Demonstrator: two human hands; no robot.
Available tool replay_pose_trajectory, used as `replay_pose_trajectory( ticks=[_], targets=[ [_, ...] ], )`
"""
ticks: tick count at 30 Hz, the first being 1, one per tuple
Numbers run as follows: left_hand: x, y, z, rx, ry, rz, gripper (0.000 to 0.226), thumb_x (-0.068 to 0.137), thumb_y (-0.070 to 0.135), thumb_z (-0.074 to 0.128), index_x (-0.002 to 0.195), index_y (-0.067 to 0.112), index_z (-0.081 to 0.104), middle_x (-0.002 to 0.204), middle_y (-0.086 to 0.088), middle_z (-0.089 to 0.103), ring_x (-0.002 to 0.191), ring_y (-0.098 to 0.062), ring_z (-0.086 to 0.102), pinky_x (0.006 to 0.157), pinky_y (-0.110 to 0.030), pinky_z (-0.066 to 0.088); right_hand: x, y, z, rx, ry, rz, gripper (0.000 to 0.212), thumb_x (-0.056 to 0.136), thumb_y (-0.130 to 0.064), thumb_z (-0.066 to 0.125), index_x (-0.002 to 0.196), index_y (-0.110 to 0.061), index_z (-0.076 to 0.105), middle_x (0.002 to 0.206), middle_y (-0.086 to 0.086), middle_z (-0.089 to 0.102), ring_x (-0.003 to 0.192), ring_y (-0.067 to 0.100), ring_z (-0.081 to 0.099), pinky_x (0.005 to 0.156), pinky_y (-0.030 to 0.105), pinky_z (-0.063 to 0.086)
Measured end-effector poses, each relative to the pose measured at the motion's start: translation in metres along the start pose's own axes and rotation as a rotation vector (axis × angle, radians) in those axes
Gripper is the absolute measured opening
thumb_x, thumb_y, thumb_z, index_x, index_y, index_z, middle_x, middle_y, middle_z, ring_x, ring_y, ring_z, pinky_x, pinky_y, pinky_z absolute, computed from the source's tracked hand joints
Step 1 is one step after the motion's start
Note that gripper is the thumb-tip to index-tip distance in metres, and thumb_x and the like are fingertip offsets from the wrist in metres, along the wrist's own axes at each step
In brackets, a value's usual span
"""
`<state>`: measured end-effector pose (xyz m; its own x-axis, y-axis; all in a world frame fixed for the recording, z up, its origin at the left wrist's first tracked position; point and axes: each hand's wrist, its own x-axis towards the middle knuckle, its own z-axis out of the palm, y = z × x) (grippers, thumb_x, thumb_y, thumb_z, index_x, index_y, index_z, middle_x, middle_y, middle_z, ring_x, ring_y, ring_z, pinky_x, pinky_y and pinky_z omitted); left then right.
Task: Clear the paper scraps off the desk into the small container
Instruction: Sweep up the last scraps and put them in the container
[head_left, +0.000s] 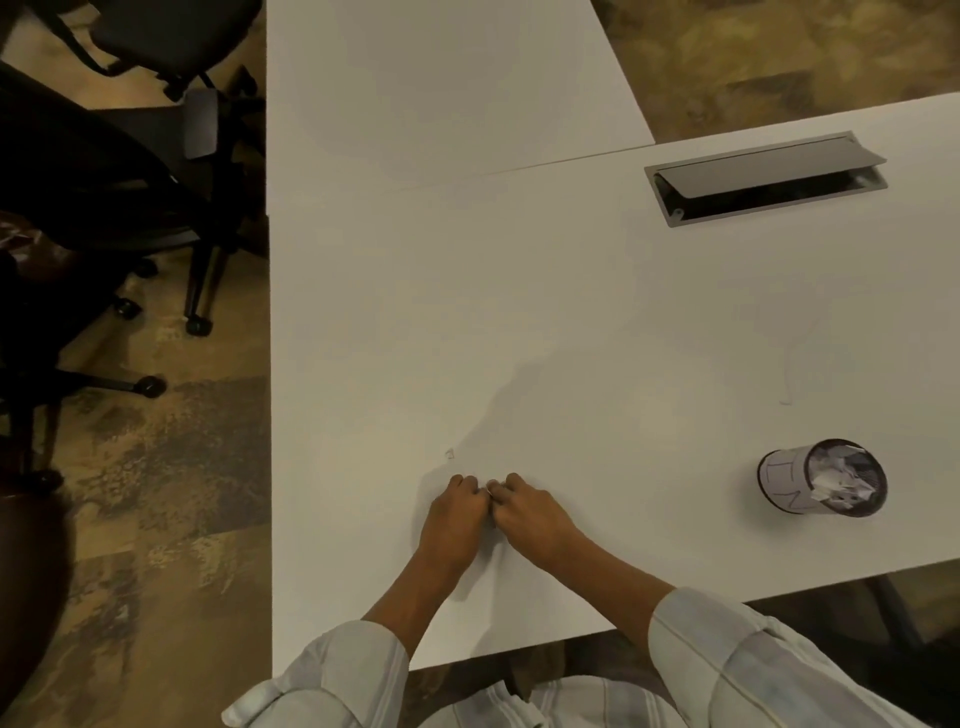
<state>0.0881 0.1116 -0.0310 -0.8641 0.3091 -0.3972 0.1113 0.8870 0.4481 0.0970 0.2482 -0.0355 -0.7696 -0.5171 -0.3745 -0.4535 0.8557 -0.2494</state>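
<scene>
Hands meet at the lower middle of the frame, knuckles up and fingers curled down onto the white bench (519, 291). The left hand (457, 512) and right hand (530, 514) touch at the fingertips, with a sliver of white paper (491, 488) showing between them; whether either hand actually grips it cannot be told. One tiny paper scrap (450, 453) lies just above and to the left of the left hand. The small container (823, 484), already holding crumpled scraps, stands at the right of the frame, well apart from both hands. A grey cable hatch (766, 176) sits open at the upper right.
</scene>
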Motion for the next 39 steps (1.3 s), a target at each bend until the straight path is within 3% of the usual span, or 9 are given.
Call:
replay_pose_trajectory(
  ticks=[4,7,12,18,23,27,33,37,39],
  targets=[
    [0.009,0.005,-0.02,-0.019,-0.022,-0.039,0.016,0.088,0.009,0.056,0.083,0.003,0.07,0.091,-0.013,0.068,0.081,-0.024,0.063,0.075,-0.034,0.053,0.011,0.003,-0.008,0.101,-0.005,0.063,0.023,0.092,-0.001,0.054,0.113,-0.003,0.064,0.114,0.012,0.064,0.105,0.029,0.053,0.074,0.035,0.045],
    [0.015,0.006,-0.036,-0.076,0.011,-0.034,0.021,0.086,-0.001,0.051,0.076,-0.001,0.07,0.082,-0.016,0.07,0.077,-0.028,0.064,0.074,-0.041,0.052,0.01,0.008,-0.009,0.394,0.122,0.303,0.032,0.092,-0.003,0.055,0.119,-0.012,0.068,0.113,0.009,0.069,0.103,0.026,0.063,0.085,0.028,0.048],
    [0.029,0.03,-0.057,-0.073,0.077,0.077,0.023,0.081,-0.006,0.055,0.087,0.001,0.076,0.089,-0.016,0.073,0.084,-0.029,0.067,0.079,-0.04,0.054,-0.016,0.031,-0.025,1.06,0.398,0.682,0.02,0.079,0.0,0.069,0.092,-0.01,0.079,0.095,0.007,0.077,0.09,0.017,0.071,0.085,0.017,0.052],
    [0.053,0.1,-0.067,-0.065,0.105,0.265,0.023,0.081,-0.007,0.057,0.09,0.003,0.077,0.09,-0.016,0.074,0.084,-0.031,0.068,0.079,-0.039,0.055,-0.064,0.076,-0.048,1.374,0.517,0.897,0.019,0.073,-0.013,0.082,0.091,-0.02,0.08,0.087,-0.005,0.076,0.079,0.003,0.07,0.066,0.013,0.054],
    [0.077,0.181,-0.055,-0.144,0.084,0.395,0.021,0.082,-0.007,0.059,0.089,0.003,0.076,0.091,-0.015,0.075,0.083,-0.028,0.069,0.079,-0.038,0.056,-0.133,0.128,-0.07,1.442,0.732,0.997,0.02,0.075,-0.007,0.077,0.083,-0.026,0.08,0.076,-0.01,0.075,0.067,0.002,0.069,0.052,0.013,0.049],
    [0.088,0.25,-0.028,-0.262,0.031,0.478,0.018,0.082,-0.006,0.062,0.089,0.003,0.076,0.092,-0.014,0.075,0.084,-0.026,0.07,0.08,-0.036,0.057,-0.197,0.171,-0.081,1.292,0.838,1.091,0.019,0.079,-0.01,0.077,0.086,-0.027,0.077,0.08,-0.014,0.072,0.07,-0.008,0.065,0.053,0.004,0.044],
    [0.087,0.341,0.021,-0.346,-0.08,0.509,0.018,0.08,-0.002,0.065,0.093,0.004,0.076,0.089,-0.017,0.075,0.078,-0.028,0.069,0.074,-0.024,0.052,-0.265,0.221,-0.076,1.042,0.809,1.261,0.016,0.08,-0.009,0.073,0.091,-0.018,0.079,0.089,-0.003,0.073,0.072,0.0,0.058,0.054,-0.003,0.037],
    [0.087,0.369,0.048,-0.321,-0.179,0.486,0.018,0.083,0.006,0.067,0.1,0.004,0.074,0.098,-0.017,0.074,0.084,-0.027,0.069,0.079,-0.025,0.052,-0.273,0.236,-0.069,0.977,0.73,1.284,0.014,0.084,-0.009,0.069,0.095,-0.012,0.078,0.098,0.006,0.075,0.073,0.009,0.058,0.049,-0.001,0.037],
    [0.087,0.372,0.057,-0.319,-0.209,0.483,0.015,0.085,0.009,0.066,0.097,0.005,0.074,0.094,-0.015,0.075,0.076,-0.021,0.066,0.072,-0.023,0.05,-0.274,0.239,-0.066,0.964,0.703,1.266,0.016,0.087,-0.01,0.066,0.099,-0.011,0.077,0.102,0.008,0.074,0.074,0.009,0.057,0.048,-0.001,0.037]
  ],
)
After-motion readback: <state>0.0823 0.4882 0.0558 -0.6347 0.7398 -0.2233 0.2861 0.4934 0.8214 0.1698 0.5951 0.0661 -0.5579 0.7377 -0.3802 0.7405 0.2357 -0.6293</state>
